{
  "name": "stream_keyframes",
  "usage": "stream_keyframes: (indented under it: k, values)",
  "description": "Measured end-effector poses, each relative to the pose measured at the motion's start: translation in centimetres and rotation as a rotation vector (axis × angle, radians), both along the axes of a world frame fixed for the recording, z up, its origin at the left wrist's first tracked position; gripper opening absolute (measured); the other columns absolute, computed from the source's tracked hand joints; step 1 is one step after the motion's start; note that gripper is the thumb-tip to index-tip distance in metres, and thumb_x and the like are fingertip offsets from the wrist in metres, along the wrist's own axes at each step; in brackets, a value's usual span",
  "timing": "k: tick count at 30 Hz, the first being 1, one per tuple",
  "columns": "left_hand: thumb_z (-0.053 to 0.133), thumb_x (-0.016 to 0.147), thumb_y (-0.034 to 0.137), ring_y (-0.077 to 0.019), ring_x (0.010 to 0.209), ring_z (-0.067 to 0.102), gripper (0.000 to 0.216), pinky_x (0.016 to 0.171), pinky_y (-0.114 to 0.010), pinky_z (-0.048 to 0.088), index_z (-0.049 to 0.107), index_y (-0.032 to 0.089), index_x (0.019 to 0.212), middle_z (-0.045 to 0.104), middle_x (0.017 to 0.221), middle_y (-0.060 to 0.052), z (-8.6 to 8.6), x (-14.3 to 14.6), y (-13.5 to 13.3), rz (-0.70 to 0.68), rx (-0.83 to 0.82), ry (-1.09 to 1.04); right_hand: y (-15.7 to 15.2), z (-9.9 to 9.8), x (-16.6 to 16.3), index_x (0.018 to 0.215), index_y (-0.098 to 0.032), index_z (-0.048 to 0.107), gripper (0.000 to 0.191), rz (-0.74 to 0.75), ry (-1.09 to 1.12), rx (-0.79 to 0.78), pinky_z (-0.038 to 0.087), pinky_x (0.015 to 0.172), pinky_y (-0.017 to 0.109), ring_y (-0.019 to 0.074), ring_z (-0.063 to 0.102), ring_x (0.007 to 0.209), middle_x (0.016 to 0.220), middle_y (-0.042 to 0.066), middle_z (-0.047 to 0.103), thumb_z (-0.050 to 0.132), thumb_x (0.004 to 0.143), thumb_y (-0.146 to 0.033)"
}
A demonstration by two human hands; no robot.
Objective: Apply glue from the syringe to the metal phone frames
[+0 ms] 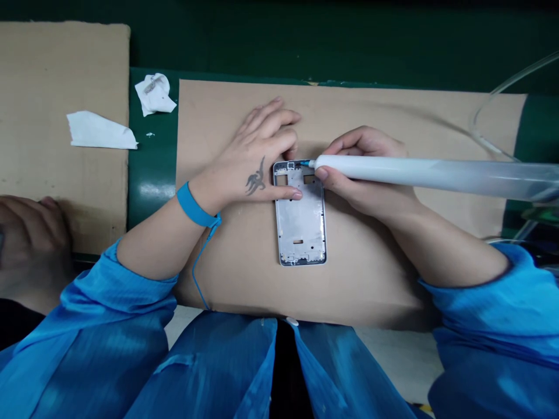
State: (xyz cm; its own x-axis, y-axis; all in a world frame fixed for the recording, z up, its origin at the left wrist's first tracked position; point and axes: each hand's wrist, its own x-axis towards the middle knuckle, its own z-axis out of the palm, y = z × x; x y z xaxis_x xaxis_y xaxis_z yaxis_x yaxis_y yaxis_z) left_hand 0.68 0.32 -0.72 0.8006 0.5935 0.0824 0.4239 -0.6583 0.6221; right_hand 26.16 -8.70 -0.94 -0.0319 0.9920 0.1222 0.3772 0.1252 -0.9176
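In the head view, a metal phone frame (300,227) lies mid-picture on a cardboard sheet (371,279). The left hand (251,157) presses it, unclenched, thumb lying across it. The right hand (362,174) grips a white dispensing syringe (419,173), its blue tip at the frame's top edge.

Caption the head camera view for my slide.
Left hand pins a metal phone midframe on cardboard while the right hand holds a white dispensing syringe to its top edge.
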Motion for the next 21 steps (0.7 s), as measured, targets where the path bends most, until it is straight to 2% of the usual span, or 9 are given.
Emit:
stream_keyframes:
  k: [5,12,17,21]
  values:
    - [0.084,0.078,0.090,-0.0442,0.178,0.029,0.062,0.146,-0.076,0.026,0.077,0.041,0.115,0.060,0.170,-0.001,0.20,-0.04,-0.09,-0.002,-0.011,-0.021,-0.09,-0.01,-0.04,0.094,-0.031,0.074,0.043,-0.011,-0.009,0.009,0.064,0.067,0.042,0.0253,0.078,0.074,0.089,0.004,0.082,0.102,0.078,-0.059]
    - [0.086,0.077,0.089,-0.0451,0.177,0.029,0.063,0.145,-0.078,0.026,0.077,0.041,0.118,0.062,0.170,-0.001,-0.17,-0.11,-0.13,0.002,0.006,-0.039,-0.14,-0.17,-0.11,0.094,-0.031,0.074,0.038,-0.007,0.011,0.025,0.064,0.065,0.041,0.0240,0.077,0.072,0.088,0.003,0.081,0.102,0.079,-0.052]
    - [0.083,0.079,0.091,-0.0460,0.177,0.028,0.066,0.147,-0.075,0.024,0.077,0.037,0.115,0.060,0.172,0.000,-0.31,-0.17,-0.15,-0.007,0.008,-0.042,-0.08,-0.35,-0.28,0.092,-0.031,0.073,0.042,-0.028,0.007,0.025,0.061,0.059,0.039,0.0229,0.074,0.069,0.086,0.003,0.082,0.102,0.077,-0.057]
    - [0.084,0.080,0.091,-0.0476,0.177,0.028,0.067,0.147,-0.075,0.023,0.076,0.034,0.114,0.058,0.173,-0.005,0.02,-0.16,-0.27,-0.005,-0.003,-0.032,-0.04,-0.37,-0.29,0.090,-0.030,0.074,0.040,-0.033,0.013,0.030,0.060,0.059,0.038,0.0219,0.073,0.066,0.084,0.003,0.082,0.101,0.076,-0.057]
